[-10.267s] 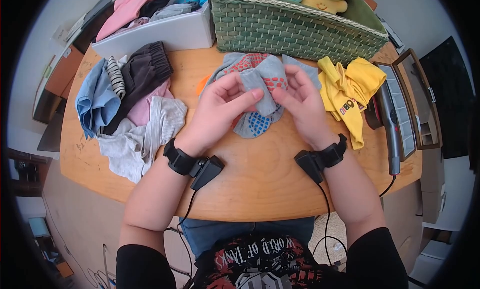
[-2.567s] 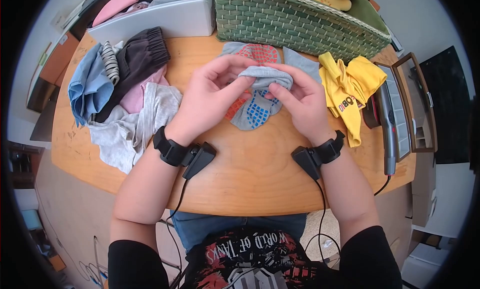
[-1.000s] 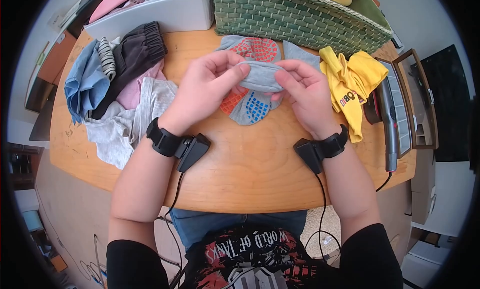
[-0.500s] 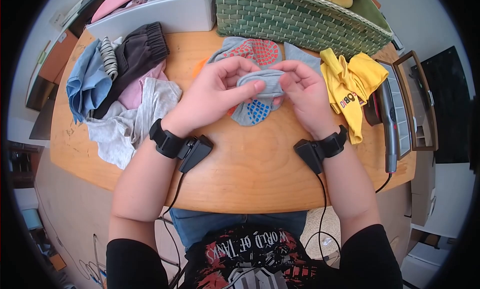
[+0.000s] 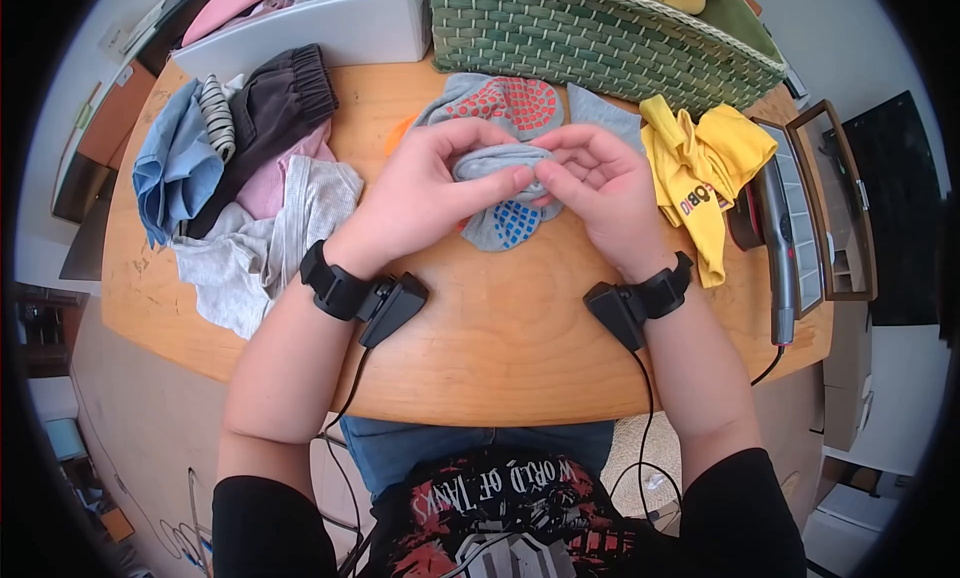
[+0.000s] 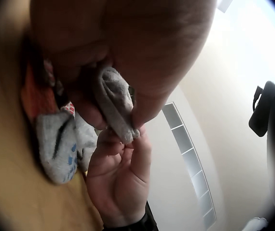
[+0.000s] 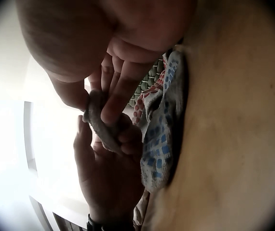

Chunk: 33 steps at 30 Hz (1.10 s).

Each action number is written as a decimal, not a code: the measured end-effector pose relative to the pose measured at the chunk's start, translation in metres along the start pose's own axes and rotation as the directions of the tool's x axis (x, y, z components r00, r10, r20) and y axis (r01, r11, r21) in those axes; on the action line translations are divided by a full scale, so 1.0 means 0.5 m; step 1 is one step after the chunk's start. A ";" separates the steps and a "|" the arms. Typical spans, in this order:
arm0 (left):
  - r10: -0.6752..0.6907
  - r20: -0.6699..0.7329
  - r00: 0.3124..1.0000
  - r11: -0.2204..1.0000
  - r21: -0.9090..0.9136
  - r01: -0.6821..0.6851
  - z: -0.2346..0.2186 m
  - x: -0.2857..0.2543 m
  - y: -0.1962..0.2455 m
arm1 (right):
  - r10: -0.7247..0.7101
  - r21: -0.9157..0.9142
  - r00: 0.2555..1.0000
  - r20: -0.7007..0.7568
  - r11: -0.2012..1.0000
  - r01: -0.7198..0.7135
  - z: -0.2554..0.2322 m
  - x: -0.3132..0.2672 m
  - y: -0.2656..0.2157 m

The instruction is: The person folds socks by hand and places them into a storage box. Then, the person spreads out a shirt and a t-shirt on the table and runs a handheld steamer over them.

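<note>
Both hands hold a grey sock (image 5: 492, 162), rolled into a small bundle, above the middle of the table. My left hand (image 5: 420, 193) grips most of it, the thumb lying along its near side. At the bundle's right end, my right hand (image 5: 606, 190) pinches the fabric between thumb and fingers. The left wrist view shows the rolled sock (image 6: 114, 106) edge-on, with both hands' fingertips meeting at its lower end. Under the hands lie more grey socks, one with blue grip dots (image 5: 516, 224) and one with red dots (image 5: 530, 102). An orange piece (image 5: 400, 136) is partly hidden.
Left lies a heap of clothes: blue cloth (image 5: 180, 168), dark pants (image 5: 280, 103), pale grey cloth (image 5: 310, 208). A white bin (image 5: 330, 33) and a green woven basket (image 5: 590, 53) stand behind. Right are a yellow garment (image 5: 705, 158), a grey-handled corded tool (image 5: 780, 268) and a compartment box (image 5: 800, 218).
Ten seconds ago the sock hung longer with red dots showing; now it is a compact roll. Since one second ago, it has shifted left, deeper into my left hand.
</note>
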State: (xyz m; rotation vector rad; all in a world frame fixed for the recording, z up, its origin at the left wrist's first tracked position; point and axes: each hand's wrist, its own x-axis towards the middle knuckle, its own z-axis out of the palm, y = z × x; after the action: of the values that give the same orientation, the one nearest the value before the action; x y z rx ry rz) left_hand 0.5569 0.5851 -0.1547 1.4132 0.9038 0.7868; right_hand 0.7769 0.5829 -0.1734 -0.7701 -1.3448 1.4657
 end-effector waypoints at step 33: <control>0.144 -0.070 0.987 0.987 0.087 -0.138 -0.002 0.000 0.001 | -0.034 0.027 0.999 0.010 0.999 0.034 0.003 -0.001 0.005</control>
State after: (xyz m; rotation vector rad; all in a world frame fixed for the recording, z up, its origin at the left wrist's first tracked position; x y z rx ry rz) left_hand 0.5559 0.5856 -0.1543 1.5406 0.9105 0.9240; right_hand 0.7750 0.5820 -0.1754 -0.7198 -1.3370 1.4602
